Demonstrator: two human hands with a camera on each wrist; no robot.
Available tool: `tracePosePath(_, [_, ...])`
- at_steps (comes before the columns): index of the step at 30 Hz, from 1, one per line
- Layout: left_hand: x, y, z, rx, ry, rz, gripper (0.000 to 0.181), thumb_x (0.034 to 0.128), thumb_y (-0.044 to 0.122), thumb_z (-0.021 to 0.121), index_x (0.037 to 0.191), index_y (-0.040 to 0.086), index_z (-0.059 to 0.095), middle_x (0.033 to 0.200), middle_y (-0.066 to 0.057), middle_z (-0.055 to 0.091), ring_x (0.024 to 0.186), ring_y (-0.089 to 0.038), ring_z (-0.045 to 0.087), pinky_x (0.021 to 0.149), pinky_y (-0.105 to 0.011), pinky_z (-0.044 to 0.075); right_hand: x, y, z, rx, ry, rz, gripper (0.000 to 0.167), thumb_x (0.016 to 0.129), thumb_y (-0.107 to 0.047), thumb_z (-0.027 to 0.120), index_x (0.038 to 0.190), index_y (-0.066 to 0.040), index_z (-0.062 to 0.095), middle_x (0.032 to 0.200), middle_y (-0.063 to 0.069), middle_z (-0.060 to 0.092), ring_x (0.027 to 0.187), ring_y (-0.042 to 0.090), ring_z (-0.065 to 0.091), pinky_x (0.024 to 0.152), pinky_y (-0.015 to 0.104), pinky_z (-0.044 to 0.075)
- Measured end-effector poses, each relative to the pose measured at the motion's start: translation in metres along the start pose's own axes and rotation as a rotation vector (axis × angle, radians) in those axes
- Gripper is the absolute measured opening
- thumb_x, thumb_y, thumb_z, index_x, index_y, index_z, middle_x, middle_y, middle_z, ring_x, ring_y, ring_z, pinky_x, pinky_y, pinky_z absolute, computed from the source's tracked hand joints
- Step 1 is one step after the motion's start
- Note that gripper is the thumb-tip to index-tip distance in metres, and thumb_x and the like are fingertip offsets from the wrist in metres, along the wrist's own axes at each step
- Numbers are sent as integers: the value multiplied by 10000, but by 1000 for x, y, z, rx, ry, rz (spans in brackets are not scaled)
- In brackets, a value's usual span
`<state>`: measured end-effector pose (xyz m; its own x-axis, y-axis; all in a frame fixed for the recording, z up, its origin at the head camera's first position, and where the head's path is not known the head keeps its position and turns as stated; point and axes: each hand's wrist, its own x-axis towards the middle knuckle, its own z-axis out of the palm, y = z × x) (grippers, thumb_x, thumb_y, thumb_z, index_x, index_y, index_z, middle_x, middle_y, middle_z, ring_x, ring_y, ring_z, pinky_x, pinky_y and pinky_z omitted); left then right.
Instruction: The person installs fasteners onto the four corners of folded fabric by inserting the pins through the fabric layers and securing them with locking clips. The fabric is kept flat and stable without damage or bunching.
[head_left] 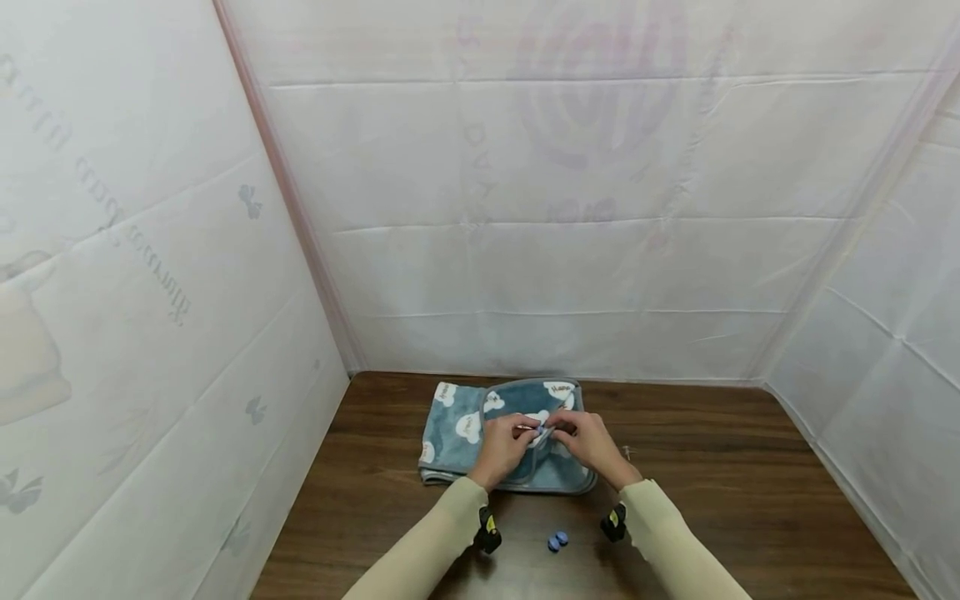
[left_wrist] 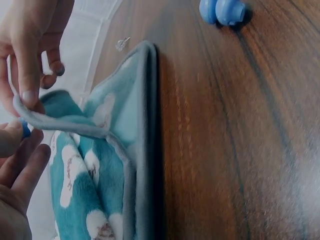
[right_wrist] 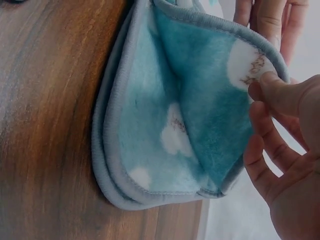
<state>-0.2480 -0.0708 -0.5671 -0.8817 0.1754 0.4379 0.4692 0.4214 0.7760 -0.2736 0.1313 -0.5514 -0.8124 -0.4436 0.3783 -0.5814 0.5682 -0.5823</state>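
A folded teal blanket (head_left: pixel 450 425) with white cloud patches and grey piping lies on the table, one layer lifted at its edge. My right hand (head_left: pixel 592 442) pinches that lifted edge between thumb and fingers; the right wrist view shows the raised flap (right_wrist: pixel 215 100) in its grip. Close against it, my left hand (head_left: pixel 501 450) holds a small blue piece (left_wrist: pixel 25 128) between thumb and fingers, at the piping. Most of this piece is covered by the fingers, so its kind is unclear. Two similar rounded blue plastic pieces (head_left: pixel 557 542) lie on the table in front of the blanket.
The dark wooden table (head_left: pixel 720 475) has whitish sheet walls (head_left: pixel 570 267) behind and on both sides. Right of the blanket lies a tiny clear object (left_wrist: pixel 121 44), too small to make out. Each wrist wears a black camera strap.
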Motion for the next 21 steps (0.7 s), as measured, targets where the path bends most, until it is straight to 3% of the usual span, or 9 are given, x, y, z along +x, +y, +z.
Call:
tracePosePath(11, [0, 1, 2, -8, 11, 17, 164, 947, -26, 708, 1096, -8, 774, 1049, -140, 760, 892, -261, 763, 758, -262, 600, -1, 0, 0, -9, 2, -17, 181, 900, -14, 776, 1012, -157, 775, 975, -6, 751, 765, 85, 668, 661, 275, 564])
tracePosePath(16, [-4, 1, -1, 35, -27, 86, 272, 978, 27, 690, 1250, 32, 695, 1098, -166, 727, 856, -257, 739, 740, -328, 611, -2, 3, 0, -6, 20, -46, 166, 900, -20, 778, 1015, -141, 774, 963, -5, 749, 753, 91, 666, 643, 277, 561])
tracePosePath(21, [-11, 1, -6, 167, -127, 202, 309, 998, 118, 691, 1303, 89, 648, 1156, -127, 695, 851, -200, 717, 734, -275, 589, -1, 7, -2, -2, 29, -34, 159, 912, -54, 778, 1017, -173, 770, 951, -10, 745, 758, 75, 663, 649, 267, 556])
